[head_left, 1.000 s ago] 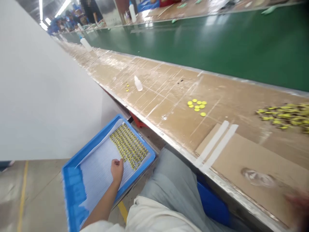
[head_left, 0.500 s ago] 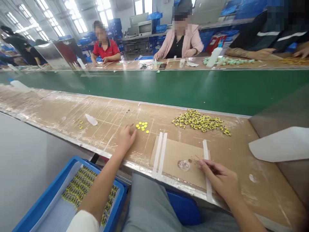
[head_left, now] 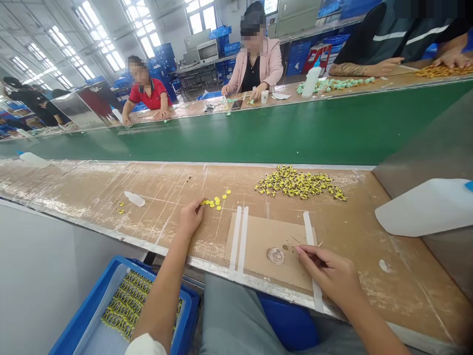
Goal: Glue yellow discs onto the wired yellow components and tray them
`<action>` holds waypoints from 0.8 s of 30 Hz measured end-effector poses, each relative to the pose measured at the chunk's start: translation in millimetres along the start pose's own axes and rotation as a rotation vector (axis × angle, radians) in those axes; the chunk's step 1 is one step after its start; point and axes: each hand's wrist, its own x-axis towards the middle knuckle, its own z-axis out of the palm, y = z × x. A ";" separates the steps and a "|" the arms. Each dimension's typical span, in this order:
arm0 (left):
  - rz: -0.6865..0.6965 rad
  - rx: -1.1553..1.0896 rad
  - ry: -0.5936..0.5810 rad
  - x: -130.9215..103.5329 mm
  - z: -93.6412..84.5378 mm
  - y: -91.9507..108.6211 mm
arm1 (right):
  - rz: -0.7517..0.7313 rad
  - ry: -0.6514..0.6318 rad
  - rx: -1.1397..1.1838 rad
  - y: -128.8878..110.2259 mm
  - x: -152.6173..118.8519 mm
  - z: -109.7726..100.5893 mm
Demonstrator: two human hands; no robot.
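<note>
My left hand (head_left: 190, 218) rests on the bench with its fingers closed at the left end of a loose group of small yellow discs (head_left: 217, 200); the leftmost disc is at its fingertips. My right hand (head_left: 330, 270) is pinched around a thin stick (head_left: 320, 244), whose pale end shows above the fingers. Under that hand lies a cardboard sheet (head_left: 258, 246) with strips of white tape. A small clear glass dish (head_left: 276, 256) stands on the sheet, left of my right fingertips, with dark specks (head_left: 286, 247) beside it.
A heap of small yellow-and-black pieces (head_left: 301, 183) lies behind the cardboard. White bottles lie at right (head_left: 424, 209) and far left (head_left: 34, 159); a small one (head_left: 135, 198) is left of my hand. A blue crate (head_left: 111, 276) sits below. Co-workers sit beyond the green belt (head_left: 236, 140).
My left fingertips have closed in on the leftmost disc, and the discs lie in a different arrangement. My right hand stays pinched over the cardboard. The view has tilted.
</note>
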 end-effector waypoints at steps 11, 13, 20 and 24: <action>-0.260 -0.456 0.225 6.0 8.7 4.5 | -0.006 0.005 -0.017 4.4 -1.8 1.5; -0.305 -0.599 0.248 5.0 14.5 16.1 | -0.016 0.006 -0.026 5.6 -1.5 1.8; -0.419 -1.000 0.126 -44.6 23.5 98.5 | -0.011 0.057 -0.042 0.7 -3.7 -4.4; -0.615 -1.238 -0.025 -86.1 25.8 144.4 | -0.028 0.115 -0.035 -30.6 -8.9 -12.4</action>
